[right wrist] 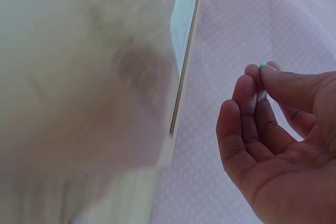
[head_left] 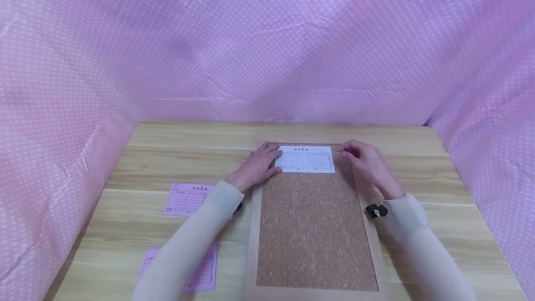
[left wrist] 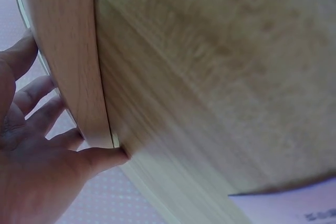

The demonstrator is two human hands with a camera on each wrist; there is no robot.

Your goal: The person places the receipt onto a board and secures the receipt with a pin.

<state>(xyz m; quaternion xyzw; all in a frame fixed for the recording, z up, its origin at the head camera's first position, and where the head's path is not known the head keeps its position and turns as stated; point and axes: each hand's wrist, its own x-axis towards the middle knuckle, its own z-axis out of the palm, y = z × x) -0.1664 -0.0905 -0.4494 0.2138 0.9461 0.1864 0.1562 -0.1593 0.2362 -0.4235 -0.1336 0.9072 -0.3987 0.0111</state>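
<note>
A white slip [head_left: 305, 160] of thin paper, a flat rectangle printed with a dark ruled grid, lies across the top of a cork board [head_left: 317, 231], whose speckled brown face sits inside a smooth, pale wooden frame [head_left: 253, 245]. The board rests on a bench [head_left: 443, 189] with broad, streaky wood grain, and a shiny, creased pink cloth [head_left: 267, 50] with small white dots hangs behind and at both sides. The left hand [head_left: 257, 165] has its fingers spread wide, the fingertips resting on the slip's left end. The right hand [head_left: 369, 164] has a narrow grip near the slip's right end, thumb against fingertips. Only the right wrist view makes clear what it pinches: a tiny green bit [right wrist: 263, 65], its shape mostly hidden; from the head it is too small to tell. The left wrist view brings out the fine grain of a wood strip beside that hand, though much there is blurred. The head view alone shows two pink slips [head_left: 185, 199] together, left of the board, partly behind the left sleeve [head_left: 188, 240].
</note>
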